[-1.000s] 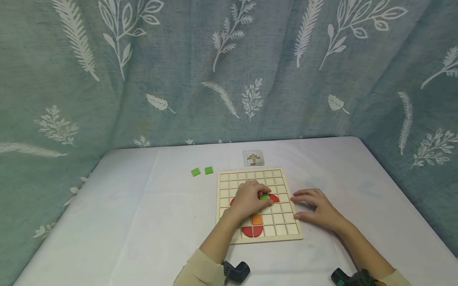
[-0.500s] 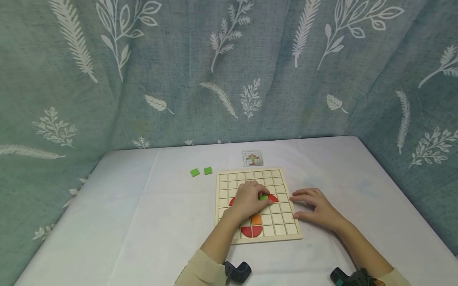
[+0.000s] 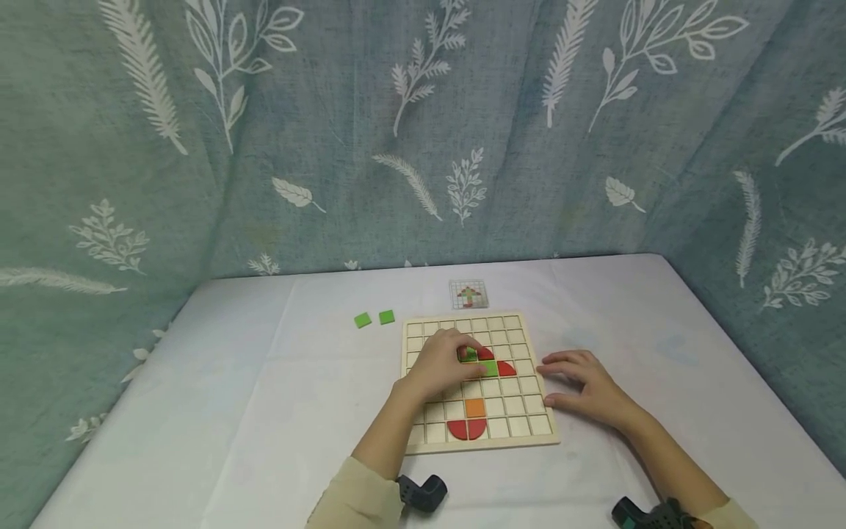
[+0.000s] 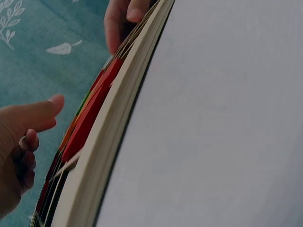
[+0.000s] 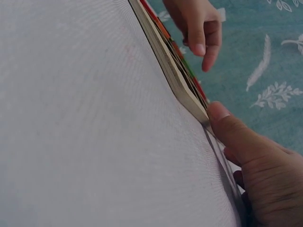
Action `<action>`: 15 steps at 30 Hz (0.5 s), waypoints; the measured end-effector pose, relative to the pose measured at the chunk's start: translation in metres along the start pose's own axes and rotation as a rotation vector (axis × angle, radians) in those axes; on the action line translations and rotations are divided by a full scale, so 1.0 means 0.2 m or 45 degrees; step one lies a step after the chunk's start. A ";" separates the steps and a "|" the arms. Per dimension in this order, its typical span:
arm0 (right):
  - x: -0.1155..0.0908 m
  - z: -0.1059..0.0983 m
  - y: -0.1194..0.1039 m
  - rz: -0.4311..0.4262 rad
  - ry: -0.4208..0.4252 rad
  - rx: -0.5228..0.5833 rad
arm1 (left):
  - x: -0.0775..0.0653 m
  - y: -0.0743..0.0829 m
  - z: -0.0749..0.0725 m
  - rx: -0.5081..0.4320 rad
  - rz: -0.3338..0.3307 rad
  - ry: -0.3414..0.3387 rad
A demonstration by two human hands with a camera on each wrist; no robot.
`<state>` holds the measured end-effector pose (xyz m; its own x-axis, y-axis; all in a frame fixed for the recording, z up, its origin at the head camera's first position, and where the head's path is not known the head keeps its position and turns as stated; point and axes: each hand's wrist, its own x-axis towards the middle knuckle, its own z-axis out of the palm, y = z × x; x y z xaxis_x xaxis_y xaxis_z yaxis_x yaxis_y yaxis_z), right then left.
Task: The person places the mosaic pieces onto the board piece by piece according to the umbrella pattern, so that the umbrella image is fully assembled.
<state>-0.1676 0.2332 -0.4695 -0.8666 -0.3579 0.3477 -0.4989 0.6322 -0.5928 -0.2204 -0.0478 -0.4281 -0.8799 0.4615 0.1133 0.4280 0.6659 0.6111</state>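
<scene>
A wooden grid board (image 3: 515, 426) lies on the white-covered table. My left hand (image 3: 439, 364) is over its middle, thumb and index finger apart with nothing seen between them in the left wrist view. Close by its fingertips lie a green square tile (image 3: 490, 368) and two red quarter-round tiles, an upper one (image 3: 485, 353) and a lower one (image 3: 507, 369). Another green tile (image 3: 470, 355) shows partly under the fingers. Nearer me are an orange square tile (image 3: 474, 408) and two red quarter-round tiles (image 3: 476, 428). My right hand (image 3: 588, 386) rests with its fingertips at the board's right edge.
Two loose green square tiles, one left (image 3: 363, 320) and one right (image 3: 386, 317), lie beyond the board's far left corner. Past its far edge lies a small pattern card (image 3: 468, 294). A leaf-patterned curtain (image 3: 330, 147) hangs behind the table (image 3: 297, 411).
My left hand has shifted left and slightly away from me, uncovering more of the green and red tiles. My right hand stays at the board's edge.
</scene>
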 end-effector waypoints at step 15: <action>-0.01 0.00 0.00 0.004 -0.004 0.019 | -0.08 -0.18 -0.15 -0.158 -0.215 0.144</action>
<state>-0.1661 0.2339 -0.4698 -0.8681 -0.3582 0.3437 -0.4964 0.6231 -0.6045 -0.2277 -0.0968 -0.4286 -0.9573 0.2765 0.0843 0.2505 0.6477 0.7195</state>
